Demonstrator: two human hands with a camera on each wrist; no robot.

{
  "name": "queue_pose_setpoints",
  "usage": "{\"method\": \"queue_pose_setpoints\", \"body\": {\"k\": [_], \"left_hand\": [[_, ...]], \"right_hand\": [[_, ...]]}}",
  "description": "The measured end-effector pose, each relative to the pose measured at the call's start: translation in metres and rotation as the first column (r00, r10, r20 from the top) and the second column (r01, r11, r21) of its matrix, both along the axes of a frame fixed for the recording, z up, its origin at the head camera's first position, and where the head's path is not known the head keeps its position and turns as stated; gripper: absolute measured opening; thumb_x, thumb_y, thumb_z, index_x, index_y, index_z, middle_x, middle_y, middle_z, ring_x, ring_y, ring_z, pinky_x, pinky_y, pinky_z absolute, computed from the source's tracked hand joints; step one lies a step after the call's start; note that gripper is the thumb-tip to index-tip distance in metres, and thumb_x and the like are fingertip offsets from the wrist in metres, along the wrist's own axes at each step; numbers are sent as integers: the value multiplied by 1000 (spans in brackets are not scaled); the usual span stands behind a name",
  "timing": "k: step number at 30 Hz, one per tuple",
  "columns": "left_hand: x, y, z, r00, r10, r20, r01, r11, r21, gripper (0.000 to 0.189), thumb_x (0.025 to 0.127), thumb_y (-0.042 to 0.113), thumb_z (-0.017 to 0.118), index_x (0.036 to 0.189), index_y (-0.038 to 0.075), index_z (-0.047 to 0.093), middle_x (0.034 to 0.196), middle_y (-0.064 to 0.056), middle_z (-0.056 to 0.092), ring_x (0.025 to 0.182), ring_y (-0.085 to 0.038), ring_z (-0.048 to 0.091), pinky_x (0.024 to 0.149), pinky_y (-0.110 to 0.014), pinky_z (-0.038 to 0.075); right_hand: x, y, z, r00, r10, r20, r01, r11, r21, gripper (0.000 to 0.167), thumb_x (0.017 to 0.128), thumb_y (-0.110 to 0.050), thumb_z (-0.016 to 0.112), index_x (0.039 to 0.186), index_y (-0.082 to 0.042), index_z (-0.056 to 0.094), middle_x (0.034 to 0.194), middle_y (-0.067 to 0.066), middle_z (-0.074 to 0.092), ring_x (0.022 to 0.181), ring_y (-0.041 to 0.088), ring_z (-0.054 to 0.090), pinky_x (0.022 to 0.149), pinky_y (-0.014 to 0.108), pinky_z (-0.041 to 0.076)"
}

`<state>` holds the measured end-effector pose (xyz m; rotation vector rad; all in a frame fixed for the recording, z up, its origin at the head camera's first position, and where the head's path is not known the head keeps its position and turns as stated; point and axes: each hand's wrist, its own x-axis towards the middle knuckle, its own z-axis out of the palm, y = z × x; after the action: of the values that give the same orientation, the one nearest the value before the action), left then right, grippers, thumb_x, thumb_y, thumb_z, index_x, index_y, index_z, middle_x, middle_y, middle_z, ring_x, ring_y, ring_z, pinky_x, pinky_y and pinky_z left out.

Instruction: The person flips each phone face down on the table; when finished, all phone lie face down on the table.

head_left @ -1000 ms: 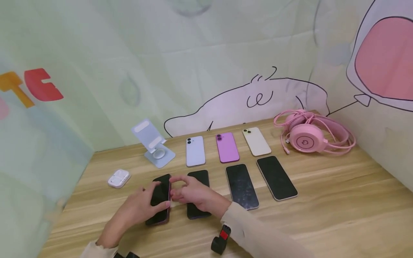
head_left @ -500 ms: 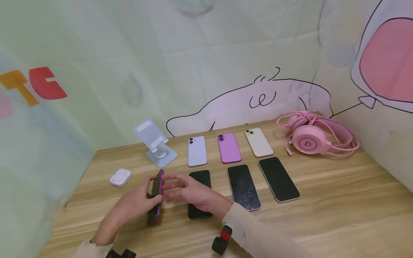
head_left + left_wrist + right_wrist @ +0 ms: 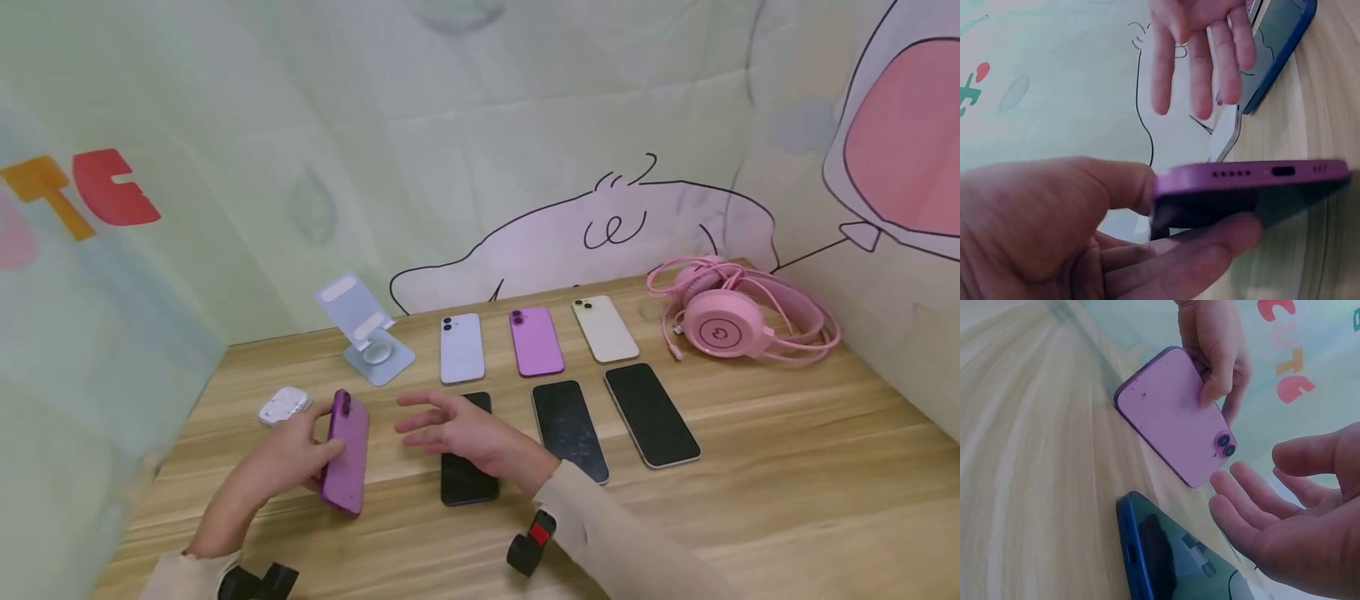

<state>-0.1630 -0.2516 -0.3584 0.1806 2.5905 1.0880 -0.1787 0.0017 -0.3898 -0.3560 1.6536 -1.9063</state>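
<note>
White earphone case: it lay towards the left edge of the table, just beside my left hand.
Left hand: I held the purple phone by one long side, thumb on its back, fingers against the screen.
Purple phone: it was tilted in that grip over the left part of the table, camera lenses towards the far edge; I couldn't tell whether its lower side touched the wood.
Feel, as I judged it: stiff, light enough for one hand, the smooth back probably slippery, the glass likely to crack in a fall.
Best hold: the two long sides, I reckoned, clear of the lenses.
Phone stand: it stood near the far edge.
Right hand: my fingers were spread and held nothing, apart from the purple phone, above a dark-screened phone.
Pink headphones: they lay near the far right corner.
</note>
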Motion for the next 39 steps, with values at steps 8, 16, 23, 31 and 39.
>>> {"method": "queue_pose_setpoints", "body": {"k": [8,16,23,31,39], "left_hand": [[-2,-7,-2,998,-11,67,12,1000,-12,69,92,4,60,143,-23,24,71,-16,68,60,-30,69,53,-42,57],[-7,-4,-17,990,-119,70,120,993,-8,66,92,6,62,140,-24,28,64,-12,66,55,-27,67,50,-40,56],[-4,-3,-25,989,-137,47,138,990,-29,64,93,7,62,138,-25,32,58,-11,63,49,-27,64,48,-40,54],[1,6,-26,997,-81,0,79,969,-235,66,93,13,64,139,-23,34,53,-6,59,44,-21,60,46,-34,51],[1,21,-16,971,-168,-172,75,892,-446,57,93,24,65,138,-9,50,96,-22,71,75,-27,66,70,-49,53]], "right_hand": [[5,-6,-6,998,58,14,-58,997,46,56,94,4,61,147,-12,50,130,19,61,118,28,60,102,45,46],[10,-12,-13,996,81,44,-84,994,71,56,94,6,59,147,-11,49,129,19,58,115,29,62,102,47,45],[13,-14,-13,996,75,41,-78,994,82,55,95,6,58,146,-10,49,129,20,59,116,30,62,100,47,46],[16,-8,-11,994,112,-3,-110,985,130,53,94,3,61,144,-11,52,132,18,59,118,26,59,99,46,48],[12,29,1,980,134,-146,-95,965,245,41,99,-2,57,139,-8,56,129,14,63,115,22,62,96,36,48]]}}
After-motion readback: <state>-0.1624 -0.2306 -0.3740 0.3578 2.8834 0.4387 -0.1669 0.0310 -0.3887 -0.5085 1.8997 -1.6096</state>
